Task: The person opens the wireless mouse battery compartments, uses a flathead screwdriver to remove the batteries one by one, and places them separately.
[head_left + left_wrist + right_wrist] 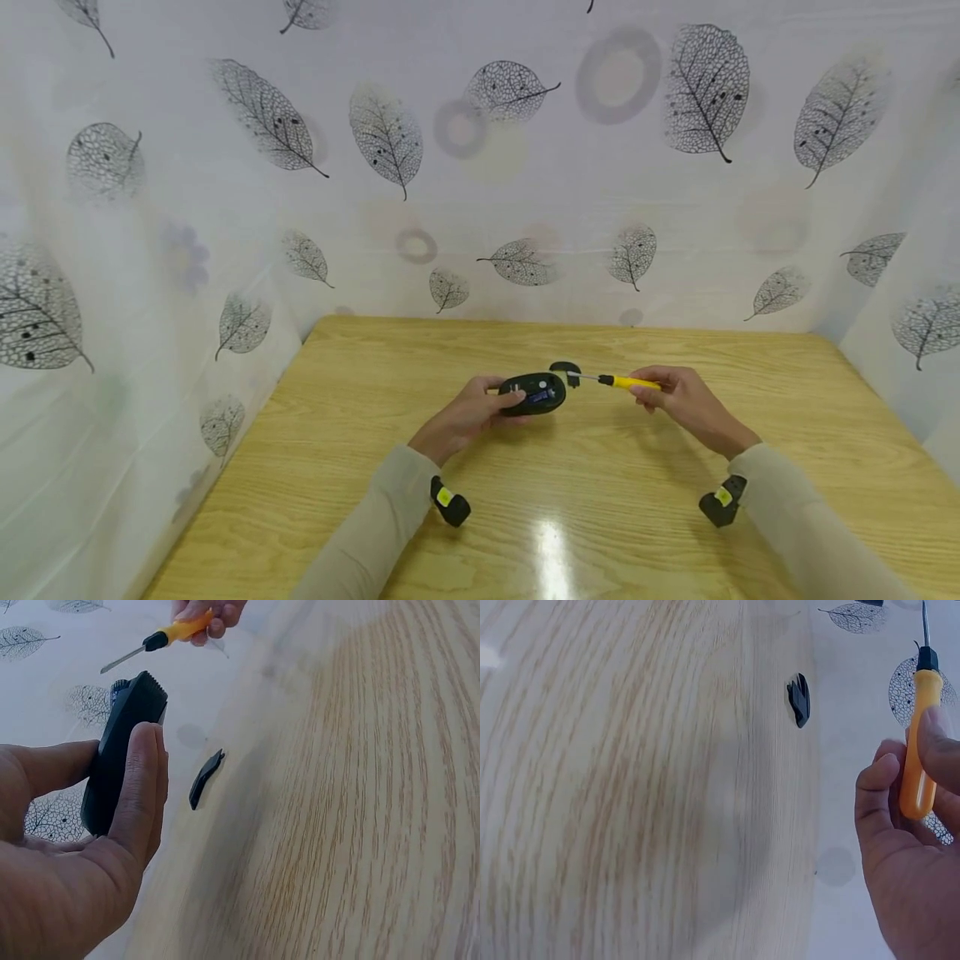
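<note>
My left hand (pixel 468 410) holds a black computer mouse (pixel 551 398) above the table, thumb on its underside and fingers beneath. The mouse's underside faces up; a blue battery (pixel 539 396) shows in its uncovered compartment. In the left wrist view the mouse (pixel 112 765) stands on edge between thumb and fingers. My right hand (pixel 675 392) pinches the yellow handle of a screwdriver (pixel 626 382), its metal shaft pointing left toward the mouse. In the right wrist view the screwdriver (pixel 921 742) lies between thumb and curled fingers. A black battery cover (pixel 566 367) lies behind the mouse; the screwdriver's shaft passes in front of it.
The wooden table (pixel 337 500) reaches back to a pale curtain (pixel 525 200) printed with leaves, which also hangs at both sides. Each wrist carries a small black camera, one at the left (pixel 452 502) and one at the right (pixel 722 502).
</note>
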The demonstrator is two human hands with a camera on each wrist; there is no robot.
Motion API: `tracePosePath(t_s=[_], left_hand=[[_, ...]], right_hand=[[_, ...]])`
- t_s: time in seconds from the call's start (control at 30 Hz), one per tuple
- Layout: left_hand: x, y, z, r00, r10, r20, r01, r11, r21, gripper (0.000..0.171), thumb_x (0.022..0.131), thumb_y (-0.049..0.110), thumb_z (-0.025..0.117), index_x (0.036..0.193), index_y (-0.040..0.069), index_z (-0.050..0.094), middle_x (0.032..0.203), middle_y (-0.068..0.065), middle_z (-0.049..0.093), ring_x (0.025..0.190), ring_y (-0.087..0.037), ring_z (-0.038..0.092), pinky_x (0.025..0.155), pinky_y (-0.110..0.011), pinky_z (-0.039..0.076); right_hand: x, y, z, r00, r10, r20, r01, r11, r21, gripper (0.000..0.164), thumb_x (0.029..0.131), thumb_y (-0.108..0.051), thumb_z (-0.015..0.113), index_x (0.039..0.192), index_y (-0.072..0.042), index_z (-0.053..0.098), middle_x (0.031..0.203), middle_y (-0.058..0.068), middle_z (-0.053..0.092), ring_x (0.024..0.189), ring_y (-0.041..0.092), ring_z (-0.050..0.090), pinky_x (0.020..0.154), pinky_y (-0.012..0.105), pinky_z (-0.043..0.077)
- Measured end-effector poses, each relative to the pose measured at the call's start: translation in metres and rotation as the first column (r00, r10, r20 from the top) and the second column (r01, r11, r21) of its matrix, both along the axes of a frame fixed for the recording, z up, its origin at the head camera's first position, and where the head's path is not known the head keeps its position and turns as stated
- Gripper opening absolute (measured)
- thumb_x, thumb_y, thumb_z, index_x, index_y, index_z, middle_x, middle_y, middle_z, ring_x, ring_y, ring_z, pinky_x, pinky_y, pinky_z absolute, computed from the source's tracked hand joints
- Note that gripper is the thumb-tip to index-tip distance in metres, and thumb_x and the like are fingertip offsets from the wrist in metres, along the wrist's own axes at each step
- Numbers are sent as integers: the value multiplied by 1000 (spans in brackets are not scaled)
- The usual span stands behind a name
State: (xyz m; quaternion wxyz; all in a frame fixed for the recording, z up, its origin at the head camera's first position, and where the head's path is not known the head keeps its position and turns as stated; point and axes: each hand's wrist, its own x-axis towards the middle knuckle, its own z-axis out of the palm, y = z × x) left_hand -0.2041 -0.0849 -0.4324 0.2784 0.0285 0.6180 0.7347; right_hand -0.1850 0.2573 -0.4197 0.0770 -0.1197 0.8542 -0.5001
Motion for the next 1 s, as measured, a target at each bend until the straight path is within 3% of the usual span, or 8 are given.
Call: tracePosePath(t_s=[0.27,0.57,0.77,1.0], left_hand=[[2,-4,-4,1000,1,11,-1,1000,9,52,101,8,64,145,-10,43,136,-28,52,106,-37,70,94,-35,57],[3,-6,-7,1000,-1,18,1,1000,23,55,101,8,64,146,-12,39,136,-29,52,104,-34,71,92,-35,58],[3,-7,-7,1000,0,21,0,1000,20,53,101,8,63,146,-11,41,134,-28,54,100,-32,72,91,-34,58],[3,-7,-7,1000,-3,19,2,1000,6,51,102,7,62,145,-11,42,133,-28,54,97,-31,73,91,-34,58]], right_hand=[[2,7,2,999,-41,-31,42,997,59,45,102,-32,63,131,2,62,120,18,63,97,34,58,78,38,55],[2,15,0,998,-51,-43,54,995,81,43,101,-30,66,129,2,65,126,19,60,99,27,59,81,35,57],[0,22,-3,995,-74,-73,84,984,154,43,100,-31,68,128,1,67,122,17,63,94,21,57,75,33,55],[-1,30,-6,992,-110,-65,119,978,171,42,99,-31,68,124,3,68,114,16,66,92,26,58,72,32,54]])
